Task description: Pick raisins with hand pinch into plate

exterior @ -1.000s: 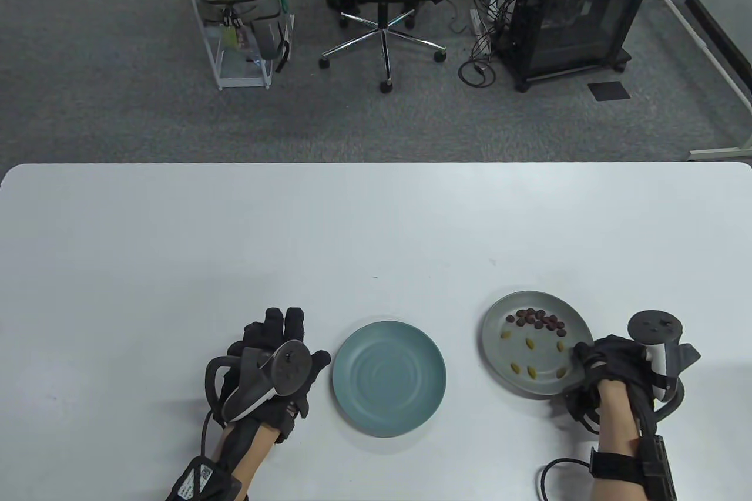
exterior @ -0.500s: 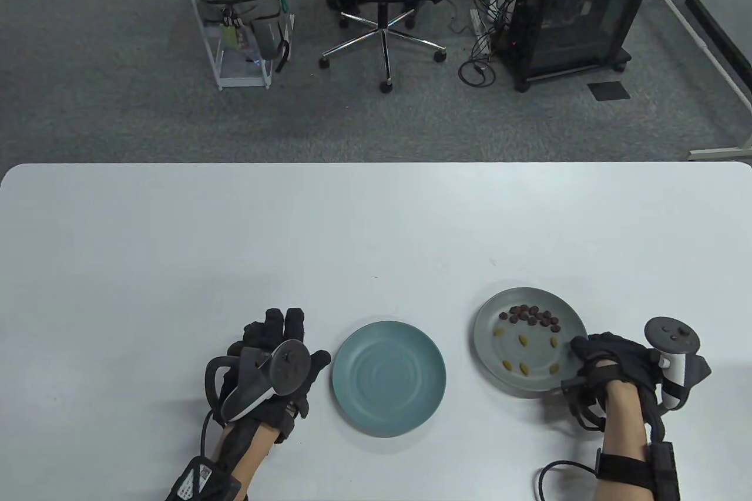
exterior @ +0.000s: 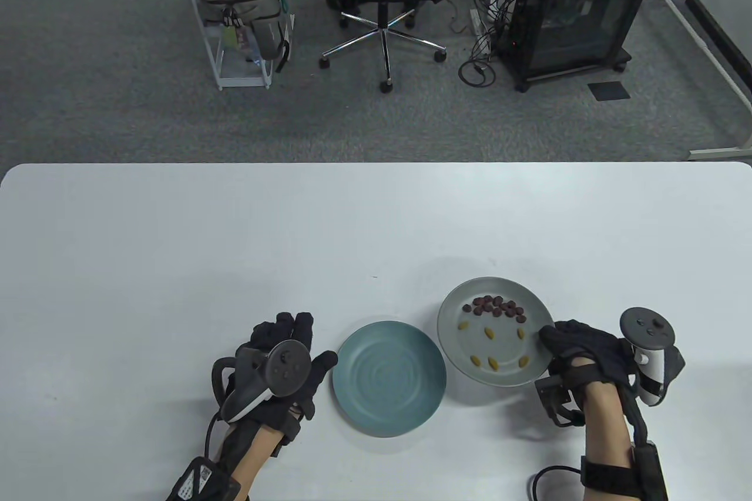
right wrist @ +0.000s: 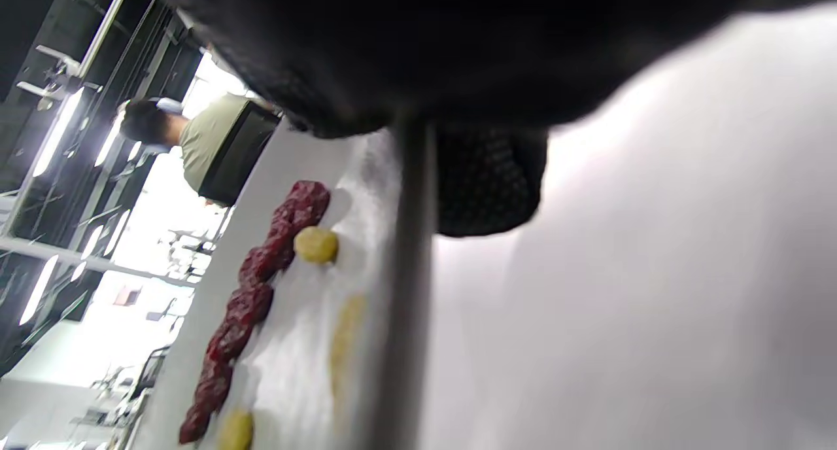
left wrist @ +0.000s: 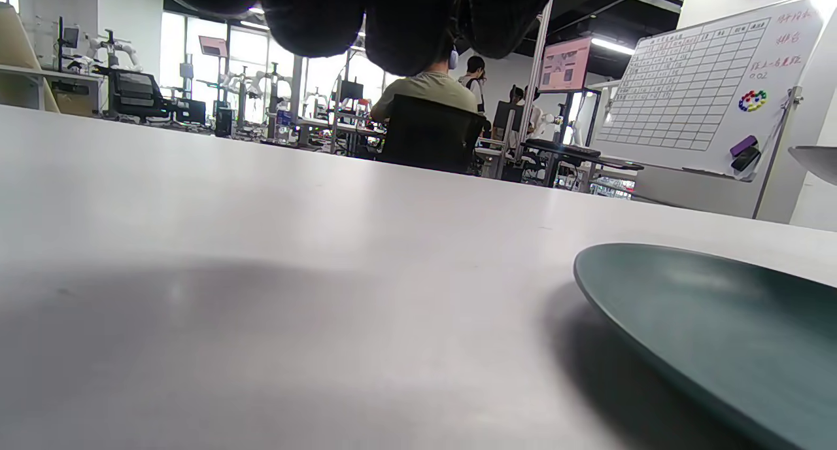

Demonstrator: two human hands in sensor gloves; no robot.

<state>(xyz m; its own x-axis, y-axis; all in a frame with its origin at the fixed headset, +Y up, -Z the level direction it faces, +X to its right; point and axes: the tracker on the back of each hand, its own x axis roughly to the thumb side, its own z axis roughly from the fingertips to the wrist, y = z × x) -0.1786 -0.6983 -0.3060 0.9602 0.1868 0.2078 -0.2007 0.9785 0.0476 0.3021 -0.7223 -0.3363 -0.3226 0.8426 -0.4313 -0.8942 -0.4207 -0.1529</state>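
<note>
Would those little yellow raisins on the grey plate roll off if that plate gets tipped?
Probably they would slide, not roll: the yellow raisins look oval and flattish. The grey plate looks smooth and shallow-rimmed, so a steep tilt could likely spill them.

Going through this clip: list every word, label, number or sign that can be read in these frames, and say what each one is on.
None can be read as text.
Yellow triangular warning sign on the black cabinet: a symbol only, too small to make out.
Whiteboard in the left wrist view: a handwritten grid and notes, too small and blurred to read.
Sticker on the left forearm strap: a printed code pattern, too small to read.
The teal plate and the grey plate bear no markings.
</note>
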